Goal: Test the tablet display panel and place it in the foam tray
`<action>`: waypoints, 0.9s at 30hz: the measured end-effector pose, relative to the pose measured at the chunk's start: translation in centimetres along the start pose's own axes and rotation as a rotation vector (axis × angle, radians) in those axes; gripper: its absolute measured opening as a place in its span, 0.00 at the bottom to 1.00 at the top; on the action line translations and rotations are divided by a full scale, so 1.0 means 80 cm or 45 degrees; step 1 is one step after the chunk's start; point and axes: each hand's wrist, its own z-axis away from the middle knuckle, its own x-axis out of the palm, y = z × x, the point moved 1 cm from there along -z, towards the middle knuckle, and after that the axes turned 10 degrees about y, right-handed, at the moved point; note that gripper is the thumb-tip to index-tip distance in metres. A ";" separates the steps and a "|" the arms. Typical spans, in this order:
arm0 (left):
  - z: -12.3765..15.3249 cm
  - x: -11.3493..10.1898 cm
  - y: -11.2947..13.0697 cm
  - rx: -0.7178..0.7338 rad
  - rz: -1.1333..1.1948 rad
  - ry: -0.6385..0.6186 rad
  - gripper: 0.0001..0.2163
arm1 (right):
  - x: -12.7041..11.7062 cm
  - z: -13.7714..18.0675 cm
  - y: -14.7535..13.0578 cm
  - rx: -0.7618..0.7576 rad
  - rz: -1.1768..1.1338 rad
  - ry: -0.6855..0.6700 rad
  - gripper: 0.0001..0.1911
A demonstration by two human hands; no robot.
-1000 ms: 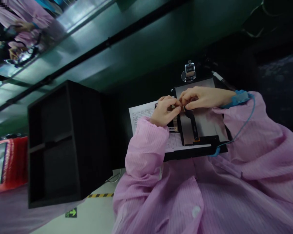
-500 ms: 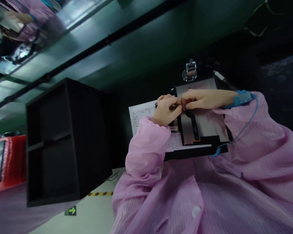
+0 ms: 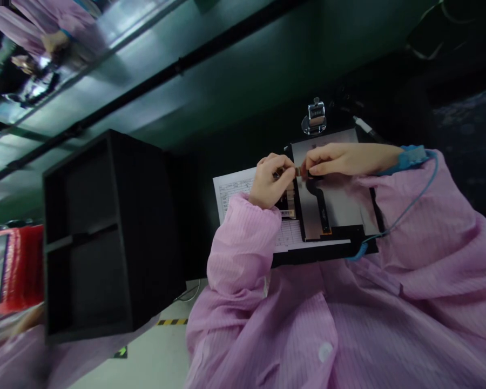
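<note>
A grey display panel [image 3: 340, 202] lies back-up on a black fixture [image 3: 328, 251] in front of me. A black flex cable [image 3: 323, 210] runs up the panel and curves left at its top. My left hand [image 3: 269, 183] is closed in a pinch on a small tan connector piece [image 3: 287, 172] at the panel's left edge. Fingertips almost touching the left hand's, my right hand [image 3: 340, 159] pinches the top end of the flex cable. A blue wrist strap [image 3: 411, 155] with a blue cord sits on my right wrist. Pink sleeves cover both arms.
A printed sheet [image 3: 233, 192] lies under the fixture's left side. A metal tally counter [image 3: 316, 116] stands behind the panel. A black two-shelf foam box [image 3: 101, 232] stands left, a red tray [image 3: 14, 267] beyond it. Other people's pink sleeves show at top left [image 3: 52, 21] and bottom left [image 3: 12, 351].
My hands have risen slightly and drawn a little apart, uncovering the curved top of the flex cable. A blurred pink sleeve has come into the bottom left corner.
</note>
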 end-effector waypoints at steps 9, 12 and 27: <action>0.057 0.008 0.030 -0.054 -0.091 0.945 0.19 | -0.024 0.013 0.011 0.251 0.297 0.947 0.17; 0.113 0.038 0.057 0.185 -0.309 0.349 0.32 | -0.027 0.012 0.029 0.446 0.730 1.018 0.16; 0.180 0.082 0.049 -0.147 -0.362 0.271 0.52 | -0.047 0.037 0.008 0.184 0.097 1.033 0.10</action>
